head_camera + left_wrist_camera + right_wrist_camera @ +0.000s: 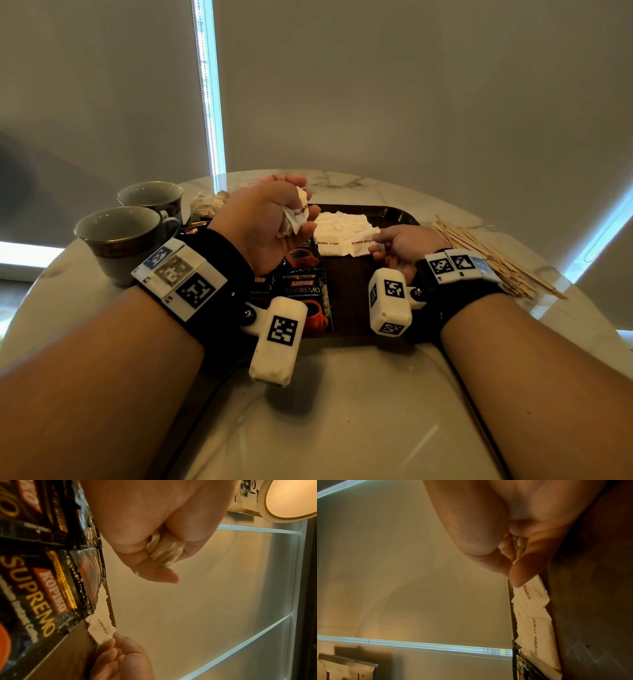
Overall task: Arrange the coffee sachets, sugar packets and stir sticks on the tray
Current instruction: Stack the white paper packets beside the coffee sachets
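Note:
My left hand [294, 205], raised over the tray's left side, grips a crumpled bunch of white sugar packets [297, 216]; the left wrist view shows the bunch [163, 553] between thumb and curled fingers. Lower on the right, my right hand [378, 241] pinches the edge of a "brown sugar" packet [362, 244] lying on the dark tray [394, 214]. The thumb [518, 577] presses on that packet [530, 593]. More white packets [339, 224] lie in a row at the tray's back. Black Kopiko coffee sachets [305, 289] overlap on the tray's left. Wooden stir sticks [486, 260] are piled on the table to the right.
Two grey cups [120, 236] [150, 197] stand at the table's left. A heap of loose packets [205, 205] lies behind them. The marble table [342, 394] is round, its far edge close to a blind-covered window.

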Demonstrator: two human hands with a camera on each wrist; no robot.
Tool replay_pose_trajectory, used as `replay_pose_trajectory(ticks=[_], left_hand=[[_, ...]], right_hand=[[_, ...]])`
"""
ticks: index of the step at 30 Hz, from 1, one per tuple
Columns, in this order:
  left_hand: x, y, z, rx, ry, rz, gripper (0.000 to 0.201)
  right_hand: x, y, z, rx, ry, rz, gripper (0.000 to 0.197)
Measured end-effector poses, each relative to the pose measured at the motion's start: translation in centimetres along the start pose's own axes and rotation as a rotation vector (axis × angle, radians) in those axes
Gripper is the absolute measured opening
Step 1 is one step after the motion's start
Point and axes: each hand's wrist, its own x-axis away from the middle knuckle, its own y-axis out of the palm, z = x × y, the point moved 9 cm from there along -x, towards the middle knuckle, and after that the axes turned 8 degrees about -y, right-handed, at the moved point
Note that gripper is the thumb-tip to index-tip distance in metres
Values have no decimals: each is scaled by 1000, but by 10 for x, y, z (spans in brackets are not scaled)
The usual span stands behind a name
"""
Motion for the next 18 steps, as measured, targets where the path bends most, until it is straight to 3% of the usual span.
replay_pose_trajectory(ticks=[9,13,18], left_hand=[[0,-1,0,4,-2,5,34],[-1,0,0,2,-6,4,34],[-1,-2,0,4,-4,10,34]], right_hand=[[-12,-12,-5,-148,-130,122,12],[-11,5,-2,-240,-117,-4,14],[-11,10,-1,-252,-91,-44,19]])
